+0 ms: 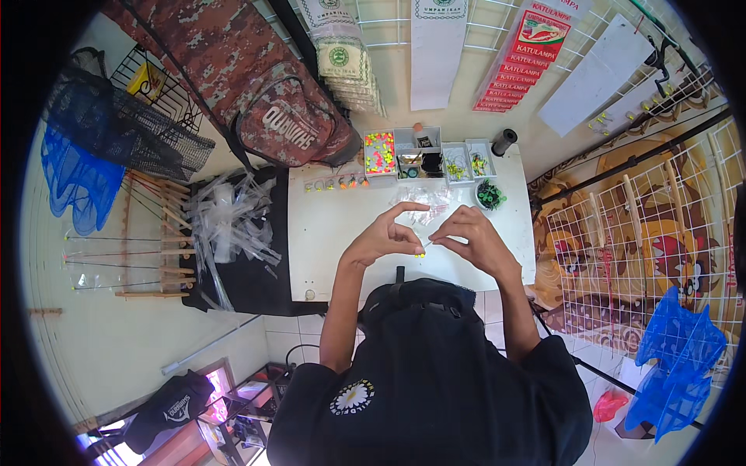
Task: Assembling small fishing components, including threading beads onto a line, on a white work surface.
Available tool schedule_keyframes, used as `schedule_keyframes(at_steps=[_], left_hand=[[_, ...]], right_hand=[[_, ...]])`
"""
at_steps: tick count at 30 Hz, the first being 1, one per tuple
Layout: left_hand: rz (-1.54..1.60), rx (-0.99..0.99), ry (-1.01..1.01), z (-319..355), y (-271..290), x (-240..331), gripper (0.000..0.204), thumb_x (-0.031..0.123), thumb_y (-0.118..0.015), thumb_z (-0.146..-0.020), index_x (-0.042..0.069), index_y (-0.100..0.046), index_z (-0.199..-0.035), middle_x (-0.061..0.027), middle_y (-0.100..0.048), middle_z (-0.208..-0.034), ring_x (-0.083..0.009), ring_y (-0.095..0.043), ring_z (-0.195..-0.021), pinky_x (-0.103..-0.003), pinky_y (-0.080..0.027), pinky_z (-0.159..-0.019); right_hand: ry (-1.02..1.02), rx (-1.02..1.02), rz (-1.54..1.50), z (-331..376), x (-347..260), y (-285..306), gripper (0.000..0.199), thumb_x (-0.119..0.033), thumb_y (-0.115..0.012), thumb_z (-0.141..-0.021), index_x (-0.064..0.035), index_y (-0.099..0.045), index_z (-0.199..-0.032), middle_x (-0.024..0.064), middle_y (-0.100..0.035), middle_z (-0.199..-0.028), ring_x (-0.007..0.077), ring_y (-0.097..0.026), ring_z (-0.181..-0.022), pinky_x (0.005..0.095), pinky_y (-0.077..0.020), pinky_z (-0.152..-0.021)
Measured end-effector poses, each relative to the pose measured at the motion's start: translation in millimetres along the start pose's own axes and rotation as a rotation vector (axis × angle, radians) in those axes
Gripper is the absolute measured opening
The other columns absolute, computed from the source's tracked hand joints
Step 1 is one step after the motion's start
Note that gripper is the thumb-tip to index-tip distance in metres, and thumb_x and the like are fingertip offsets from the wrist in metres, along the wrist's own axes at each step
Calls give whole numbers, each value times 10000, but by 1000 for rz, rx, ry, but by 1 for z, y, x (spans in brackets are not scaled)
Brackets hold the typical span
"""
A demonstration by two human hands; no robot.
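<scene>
My left hand [385, 235] and my right hand [470, 237] meet above the white table [326, 241], fingertips pinched together. Between them is a tiny yellow-green bead [421, 252] on a thin pale stick or line; each hand pinches one end of it. Just beyond my fingers lie clear small plastic bags [427, 198]. A row of small orange and yellow floats [336, 184] lies at the table's far left.
Compartment trays [426, 155] with bright beads and small tackle stand at the table's back edge, beside a round green-filled dish [490, 194] and a black spool [504, 141]. A heap of clear tubes [229, 225] lies on a black surface to the left. Wire racks [660, 210] stand right.
</scene>
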State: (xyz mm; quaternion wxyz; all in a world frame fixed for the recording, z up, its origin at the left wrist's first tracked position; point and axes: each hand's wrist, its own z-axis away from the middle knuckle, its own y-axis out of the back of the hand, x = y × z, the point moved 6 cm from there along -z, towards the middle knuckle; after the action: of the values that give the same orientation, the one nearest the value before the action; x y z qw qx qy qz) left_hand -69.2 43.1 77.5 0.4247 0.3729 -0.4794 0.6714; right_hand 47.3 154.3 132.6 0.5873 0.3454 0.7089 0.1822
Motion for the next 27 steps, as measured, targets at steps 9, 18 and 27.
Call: schedule_keyframes(at_steps=[9, 18, 27], left_hand=[[-121, -19, 12, 5, 4, 6, 575, 39, -794, -736, 55, -566, -1264, -26, -703, -762, -11, -550, -675, -199, -353, -631], [-239, -53, -27, 6, 5, 13, 488, 55, -766, -773, 35, -590, -1228, -36, -705, -780, -25, -564, -707, -193, -372, -641], [-388, 153, -242, 4, 17, 22, 419, 173, -737, -827, 61, -632, -1217, -56, -718, -1034, -118, -631, -921, -303, -444, -863]], right_hand=[[30, 25, 164, -4, -21, 18, 139, -151, -744, -756, -113, -738, -889, -2, -653, -802, 193, -544, -797, 343, -421, -764], [161, -72, 423, -12, -34, 18, 102, -178, -695, -815, -95, -706, -872, 28, -647, -850, 201, -542, -891, 345, -430, -819], [140, -84, 352, -22, -39, 31, 127, -194, -657, -851, -77, -658, -898, 49, -599, -879, 235, -536, -912, 372, -422, -828]])
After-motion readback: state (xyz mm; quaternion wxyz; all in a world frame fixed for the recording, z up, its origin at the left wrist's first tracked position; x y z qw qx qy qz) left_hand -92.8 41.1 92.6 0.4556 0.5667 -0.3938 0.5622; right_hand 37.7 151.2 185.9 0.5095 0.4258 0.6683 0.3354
